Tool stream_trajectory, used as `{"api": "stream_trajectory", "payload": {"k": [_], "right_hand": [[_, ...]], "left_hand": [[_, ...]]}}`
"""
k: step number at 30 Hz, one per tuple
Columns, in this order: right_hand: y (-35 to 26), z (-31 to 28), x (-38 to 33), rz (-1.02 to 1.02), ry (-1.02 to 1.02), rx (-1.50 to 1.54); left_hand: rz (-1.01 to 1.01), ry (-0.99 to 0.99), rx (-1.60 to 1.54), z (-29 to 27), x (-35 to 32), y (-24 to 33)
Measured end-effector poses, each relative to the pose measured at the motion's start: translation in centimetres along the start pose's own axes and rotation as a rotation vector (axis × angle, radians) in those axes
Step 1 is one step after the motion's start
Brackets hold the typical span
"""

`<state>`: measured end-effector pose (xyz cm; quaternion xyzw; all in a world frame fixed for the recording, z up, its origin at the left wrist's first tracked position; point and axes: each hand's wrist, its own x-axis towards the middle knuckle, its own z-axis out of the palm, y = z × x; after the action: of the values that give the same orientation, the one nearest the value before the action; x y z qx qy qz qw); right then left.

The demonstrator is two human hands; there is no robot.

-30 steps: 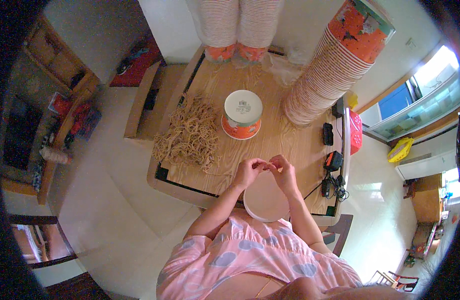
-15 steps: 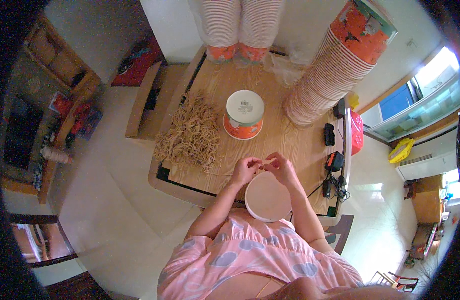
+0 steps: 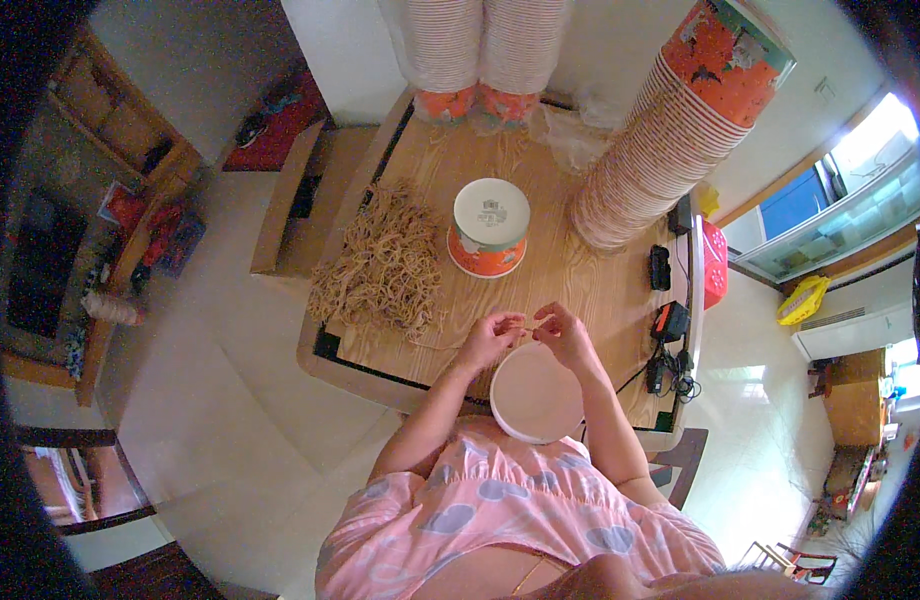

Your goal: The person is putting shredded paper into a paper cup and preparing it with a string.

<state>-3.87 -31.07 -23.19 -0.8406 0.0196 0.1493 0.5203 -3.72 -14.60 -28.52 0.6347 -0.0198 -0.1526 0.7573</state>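
**Hands draw in over the white bowl, band stretched between them**

Since a second ago the white bowl has shifted a touch and both hands have closed in just above its far rim. Going left to right: the heap of tan rubber bands lies on the worktop, well to the left and beyond. The left hand is pinched shut on one end of a thin band. That band runs crosswise, left to right. The right hand pinches its other end. The bowl sits directly below, nearer the body, about equally close to both hands.
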Motion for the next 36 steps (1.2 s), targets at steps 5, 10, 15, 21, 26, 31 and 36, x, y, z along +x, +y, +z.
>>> {"api": "stream_trajectory", "payload": {"k": [5,10,15,21,26,31,36], "right_hand": [[-0.6,-0.1,-0.3,-0.057,0.017,-0.022],[0.0,-0.1,-0.1,-0.052,0.027,-0.046],[0.5,-0.1,0.0,-0.108,0.024,-0.013],[-0.3,-0.1,0.0,0.0,0.005,-0.145],[0.7,-0.1,0.6,-0.013,-0.02,-0.102],[0.8,-0.1,0.7,-0.022,0.003,-0.092],[0.7,0.1,0.7,-0.035,0.0,-0.165]], "left_hand": [[-0.007,-0.061,0.13,0.3,0.4,0.6],[-0.082,-0.053,0.109,0.4,0.6,0.6],[-0.089,0.025,0.222,0.5,0.2,1.7],[-0.039,0.043,0.167,0.0,0.6,0.0],[-0.129,0.05,-0.06,0.1,0.8,0.0],[-0.186,0.014,-0.072,0.1,0.4,0.9],[-0.161,0.024,0.069,-0.2,0.5,-0.2]]}}
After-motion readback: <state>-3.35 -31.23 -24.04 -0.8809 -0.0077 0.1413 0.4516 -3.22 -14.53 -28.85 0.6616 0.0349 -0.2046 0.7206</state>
